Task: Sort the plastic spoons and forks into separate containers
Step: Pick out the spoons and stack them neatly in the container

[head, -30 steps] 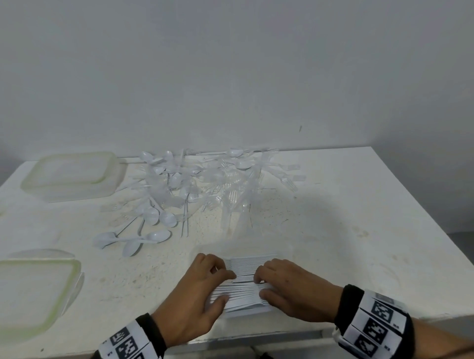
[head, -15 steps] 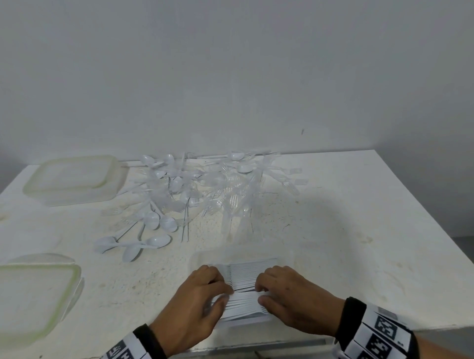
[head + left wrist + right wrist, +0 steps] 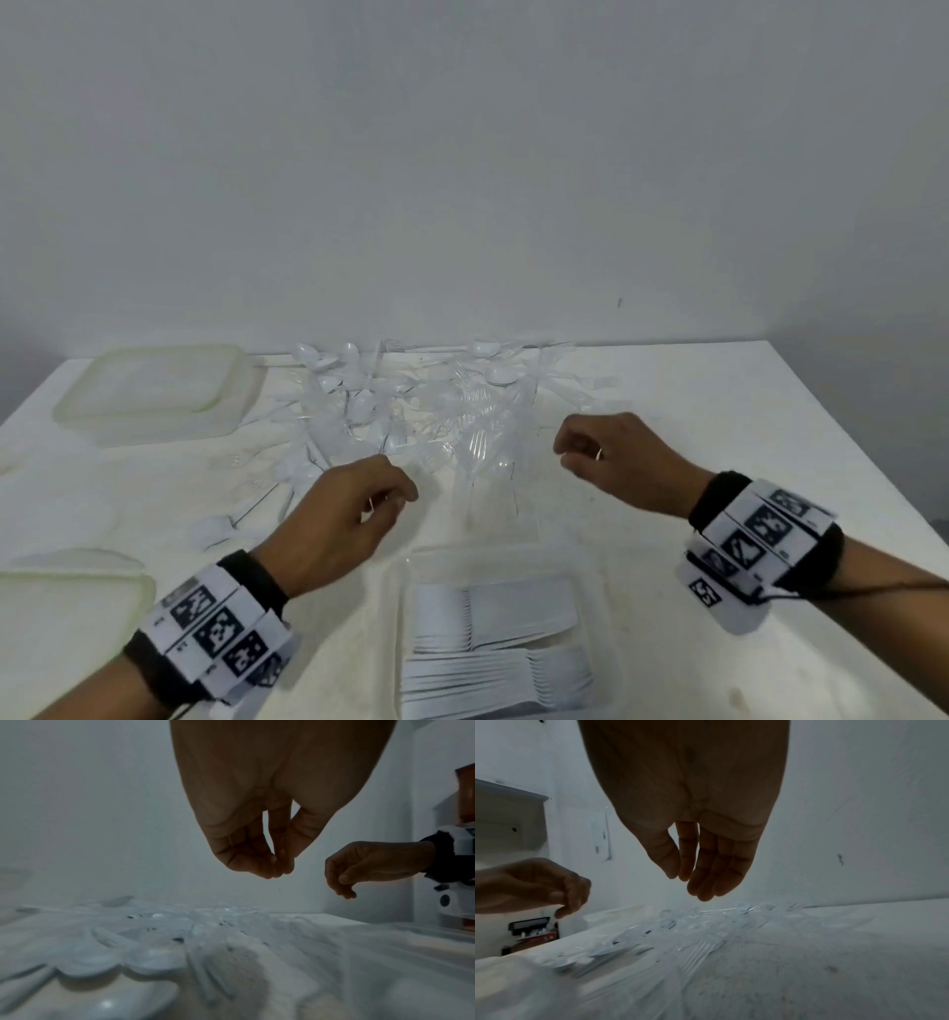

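Near-edge container holds stacked forks. Mixed cutlery pile lies mid-table. Left hand and right hand hover over the pile's near edge, fingers loosely curled, holding nothing.

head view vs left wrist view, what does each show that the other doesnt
Only the head view shows the near container with its stacked cutlery, plus two lidded tubs at the table's left. Only the left wrist view shows the left hand from beneath, fingertips bunched, nothing visible between them. Both show the loose pile of spoons and forks and the empty right hand above it.
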Demonstrator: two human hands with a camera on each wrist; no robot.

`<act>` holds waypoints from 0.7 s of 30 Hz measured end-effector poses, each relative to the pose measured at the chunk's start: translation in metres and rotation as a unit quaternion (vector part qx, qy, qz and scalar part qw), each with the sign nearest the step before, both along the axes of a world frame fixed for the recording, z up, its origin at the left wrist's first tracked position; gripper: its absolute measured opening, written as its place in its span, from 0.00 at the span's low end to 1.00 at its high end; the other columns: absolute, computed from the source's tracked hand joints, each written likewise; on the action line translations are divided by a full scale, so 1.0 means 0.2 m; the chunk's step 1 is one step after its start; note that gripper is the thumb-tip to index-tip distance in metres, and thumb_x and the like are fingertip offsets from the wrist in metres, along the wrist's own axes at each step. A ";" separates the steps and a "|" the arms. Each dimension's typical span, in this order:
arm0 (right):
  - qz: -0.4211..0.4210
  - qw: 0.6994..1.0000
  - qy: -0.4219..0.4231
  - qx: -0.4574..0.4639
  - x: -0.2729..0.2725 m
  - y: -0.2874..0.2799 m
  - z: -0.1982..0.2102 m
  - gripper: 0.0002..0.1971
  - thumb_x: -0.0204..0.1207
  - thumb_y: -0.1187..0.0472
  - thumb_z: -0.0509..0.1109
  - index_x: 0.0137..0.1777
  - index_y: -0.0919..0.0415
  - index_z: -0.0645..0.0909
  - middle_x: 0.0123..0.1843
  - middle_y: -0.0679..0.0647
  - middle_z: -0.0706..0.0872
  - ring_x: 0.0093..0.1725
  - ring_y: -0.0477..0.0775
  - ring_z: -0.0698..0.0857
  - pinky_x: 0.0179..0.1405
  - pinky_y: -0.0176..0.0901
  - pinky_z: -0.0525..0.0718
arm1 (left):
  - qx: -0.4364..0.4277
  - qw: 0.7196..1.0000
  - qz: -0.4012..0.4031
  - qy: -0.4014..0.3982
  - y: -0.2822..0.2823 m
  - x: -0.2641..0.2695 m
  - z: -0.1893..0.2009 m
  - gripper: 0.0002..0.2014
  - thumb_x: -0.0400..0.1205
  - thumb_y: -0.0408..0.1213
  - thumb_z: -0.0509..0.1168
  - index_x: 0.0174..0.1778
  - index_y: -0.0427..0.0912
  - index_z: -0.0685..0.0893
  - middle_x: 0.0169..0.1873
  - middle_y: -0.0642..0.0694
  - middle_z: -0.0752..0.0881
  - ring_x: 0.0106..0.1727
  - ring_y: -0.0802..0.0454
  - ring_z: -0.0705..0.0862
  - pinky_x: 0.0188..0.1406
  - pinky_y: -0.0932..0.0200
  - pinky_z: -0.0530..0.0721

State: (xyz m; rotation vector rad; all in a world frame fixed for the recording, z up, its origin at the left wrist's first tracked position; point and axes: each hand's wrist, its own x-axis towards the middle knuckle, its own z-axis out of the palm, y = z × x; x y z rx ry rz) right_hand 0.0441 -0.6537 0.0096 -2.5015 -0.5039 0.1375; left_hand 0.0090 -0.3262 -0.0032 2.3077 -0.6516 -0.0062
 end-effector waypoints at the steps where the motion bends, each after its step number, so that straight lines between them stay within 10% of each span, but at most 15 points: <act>1: -0.006 1.000 -0.002 -0.007 0.06 0.00 0.00 0.03 0.76 0.63 0.71 0.44 0.54 0.82 0.35 0.49 0.85 0.34 0.47 0.82 0.38 0.40 0.81 | 0.017 1.000 0.004 -0.003 0.03 0.05 0.00 0.09 0.77 0.35 0.62 0.45 0.51 0.87 0.37 0.59 0.83 0.37 0.59 0.81 0.36 0.69 0.77; 10: 0.011 0.996 -0.026 -0.079 0.67 0.23 -0.05 0.08 0.74 0.70 0.63 0.38 0.56 0.77 0.37 0.48 0.83 0.40 0.52 0.81 0.39 0.39 0.78 | 0.130 0.989 0.072 0.014 0.21 0.37 -0.03 0.10 0.80 0.30 0.65 0.48 0.50 0.86 0.43 0.53 0.83 0.40 0.57 0.82 0.41 0.63 0.81; 21: 0.026 0.967 0.021 -0.251 1.03 0.47 -0.26 0.12 0.79 0.66 0.58 0.59 0.56 0.75 0.57 0.56 0.78 0.61 0.59 0.74 0.55 0.49 0.73 | 0.185 0.977 0.093 0.044 0.41 0.44 -0.08 0.12 0.79 0.27 0.63 0.49 0.47 0.86 0.43 0.52 0.82 0.41 0.54 0.81 0.41 0.68 0.76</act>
